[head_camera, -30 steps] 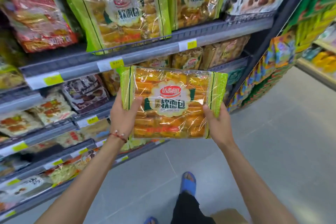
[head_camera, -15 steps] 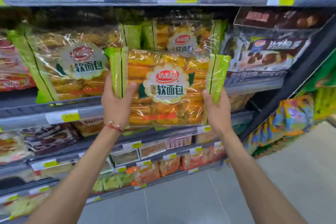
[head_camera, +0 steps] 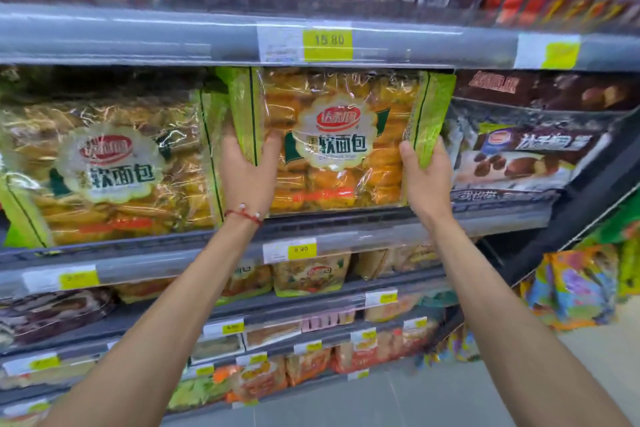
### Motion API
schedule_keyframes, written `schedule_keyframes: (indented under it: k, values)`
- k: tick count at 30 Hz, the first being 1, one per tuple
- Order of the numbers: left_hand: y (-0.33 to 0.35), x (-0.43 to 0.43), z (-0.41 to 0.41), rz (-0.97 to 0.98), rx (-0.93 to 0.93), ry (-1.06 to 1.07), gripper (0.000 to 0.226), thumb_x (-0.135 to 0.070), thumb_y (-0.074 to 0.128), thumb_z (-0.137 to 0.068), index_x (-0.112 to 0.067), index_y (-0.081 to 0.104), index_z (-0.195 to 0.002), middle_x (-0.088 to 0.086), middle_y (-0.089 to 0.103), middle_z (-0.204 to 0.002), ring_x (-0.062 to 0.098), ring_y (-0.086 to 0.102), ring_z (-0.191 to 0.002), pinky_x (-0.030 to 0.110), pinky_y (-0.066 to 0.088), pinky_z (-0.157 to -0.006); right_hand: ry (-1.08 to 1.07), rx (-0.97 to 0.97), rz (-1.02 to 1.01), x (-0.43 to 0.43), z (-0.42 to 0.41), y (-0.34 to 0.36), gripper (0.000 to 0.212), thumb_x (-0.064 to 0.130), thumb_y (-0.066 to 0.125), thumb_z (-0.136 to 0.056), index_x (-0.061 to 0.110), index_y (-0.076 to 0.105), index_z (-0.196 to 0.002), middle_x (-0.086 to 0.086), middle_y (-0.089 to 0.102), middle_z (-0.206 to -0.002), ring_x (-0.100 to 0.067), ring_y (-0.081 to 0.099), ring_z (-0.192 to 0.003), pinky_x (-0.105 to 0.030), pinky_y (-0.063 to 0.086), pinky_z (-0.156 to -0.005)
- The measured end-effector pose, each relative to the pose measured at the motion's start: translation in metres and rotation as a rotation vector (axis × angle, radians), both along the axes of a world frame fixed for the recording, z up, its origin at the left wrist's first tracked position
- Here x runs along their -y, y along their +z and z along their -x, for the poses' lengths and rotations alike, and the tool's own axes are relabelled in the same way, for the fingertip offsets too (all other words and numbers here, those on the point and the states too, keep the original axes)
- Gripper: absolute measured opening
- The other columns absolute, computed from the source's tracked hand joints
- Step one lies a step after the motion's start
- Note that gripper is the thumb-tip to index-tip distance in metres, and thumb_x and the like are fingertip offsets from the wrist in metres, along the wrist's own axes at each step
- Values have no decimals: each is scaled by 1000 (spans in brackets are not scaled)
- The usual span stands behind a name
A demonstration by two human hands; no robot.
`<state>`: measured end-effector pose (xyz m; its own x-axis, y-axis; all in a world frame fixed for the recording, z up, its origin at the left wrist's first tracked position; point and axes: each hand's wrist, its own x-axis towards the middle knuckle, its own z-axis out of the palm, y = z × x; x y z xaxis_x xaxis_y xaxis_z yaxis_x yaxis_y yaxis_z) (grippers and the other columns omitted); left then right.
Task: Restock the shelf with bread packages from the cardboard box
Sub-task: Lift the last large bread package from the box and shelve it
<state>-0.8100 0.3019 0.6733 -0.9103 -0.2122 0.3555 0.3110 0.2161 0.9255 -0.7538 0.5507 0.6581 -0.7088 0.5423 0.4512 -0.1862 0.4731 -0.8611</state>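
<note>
grey store shelf [head_camera: 207, 246] ahead of you. your left hand [head_camera: 247, 177] and right hand [head_camera: 427, 180] grip the bread package [head_camera: 339, 139] by its two green side edges, upright between them.

One wide-angle camera on the person's head faces the shelf [head_camera: 138, 40] squarely and from near, close enough that the outstretched arms reach it. The forearms enter from 7 and 5 o'clock, and the left hand [head_camera: 247, 177] and right hand [head_camera: 427, 180] hold the bread package [head_camera: 332, 142] at centre. The floor [head_camera: 381, 407] shows at 6 o'clock.
</note>
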Motion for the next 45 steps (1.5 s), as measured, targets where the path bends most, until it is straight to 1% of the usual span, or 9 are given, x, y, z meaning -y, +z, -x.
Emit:
schedule_keyframes:
  k: [2, 5, 8, 11, 15, 24, 27, 32, 45]
  values:
    - [-2, -5, 9, -5, 33, 34, 77, -54, 65, -84, 0, 47, -136, 14, 60, -128, 23, 57, -117, 37, 46, -99, -16, 13, 3, -6, 11, -2, 31, 28, 59, -105, 17, 60, -134, 13, 68, -119, 15, 59, -105, -5, 43, -90]
    - [-13, -11, 15, 23, 52, 7, 76, -49, 65, -88, -2, 42, -142, -7, 61, -85, -12, 57, -67, 16, 49, -62, -12, 44, 37, -12, 23, -11, 32, 24, 60, -105, 12, 60, -134, 14, 66, -115, 24, 57, -98, 0, 41, -85]
    - [-25, -15, 18, 100, 36, 14, 86, -57, 59, -90, -15, 22, -155, -9, 50, -70, -2, 43, -46, 11, 37, -43, -19, 63, 44, -14, 29, -22, 34, 24, 60, -104, 11, 60, -136, 9, 66, -119, 25, 56, -99, 0, 43, -87]
    - [-32, -16, 25, 135, 26, -17, 87, -73, 50, -85, -25, 24, -153, 4, 65, -108, 20, 67, -94, 33, 58, -83, -16, 91, 65, -19, 33, -27, 38, 27, 60, -105, 13, 57, -140, 6, 67, -127, 11, 59, -110, -8, 47, -95]
    - [-36, -20, 24, 205, -15, -17, 69, -52, 57, -93, -16, 38, -148, 10, 36, -148, 23, 37, -136, 37, 30, -116, 9, 129, 54, -21, 25, -39, 41, 28, 55, -107, 17, 50, -146, 8, 63, -135, -1, 59, -121, -23, 45, -106]
    - [-42, -24, 12, 176, 7, 66, 53, -44, 65, -89, -14, 53, -132, 5, 59, -118, 17, 55, -109, 38, 46, -99, 86, 181, 75, -24, 14, -35, 39, 26, 54, -108, 20, 44, -145, 34, 48, -123, 34, 47, -99, 2, 35, -94]
    - [-46, -25, -6, 148, 45, 75, 49, -34, 68, -89, -12, 53, -130, 3, 55, -120, 18, 53, -113, 37, 45, -102, 186, 220, 74, -29, 6, -32, 71, 32, 57, -105, 10, 21, -161, 23, 26, -145, 17, 25, -127, -8, 15, -106]
    - [-49, -33, -29, 244, 213, 97, 95, -24, 77, -84, -7, 17, -155, 7, 23, -160, 20, 21, -147, 20, 14, -113, 316, 382, 26, -51, 3, -40, 114, 34, 81, -87, 6, 2, -164, -3, 14, -171, -17, 11, -158, -20, 10, -114]
    - [-39, -35, -26, 246, 221, 135, 102, -19, 82, -78, -4, 16, -155, 10, 26, -159, 22, 24, -147, 21, 15, -110, 186, 330, -11, -53, 0, -30, 100, 34, 82, -87, 9, 21, -163, -8, 32, -167, -25, 29, -154, -44, 26, -127]
